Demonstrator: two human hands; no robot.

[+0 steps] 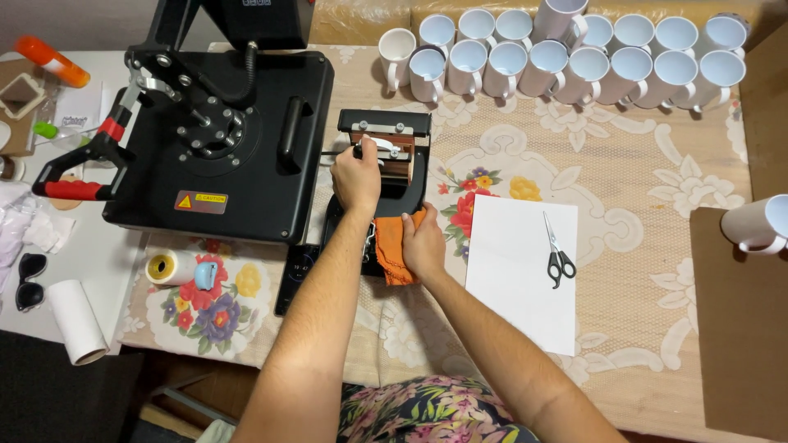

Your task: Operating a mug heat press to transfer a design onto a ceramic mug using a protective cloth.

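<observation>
My left hand (355,179) grips the handle on a small black mug press (386,123) that holds a brown heating sleeve, in the middle of the table. My right hand (424,244) rests on an orange cloth (396,246) at the press's near end. A large black flat heat press (217,156) stands just left of the mug press, with its red-handled lever (74,190) pointing left.
Several white mugs (566,61) stand in rows at the back. Scissors (558,250) lie on a white sheet (524,271) to the right. Brown board (739,328) with a mug (759,223) at far right. Tape roll (174,267), paper roll (75,321), sunglasses (29,279) at left.
</observation>
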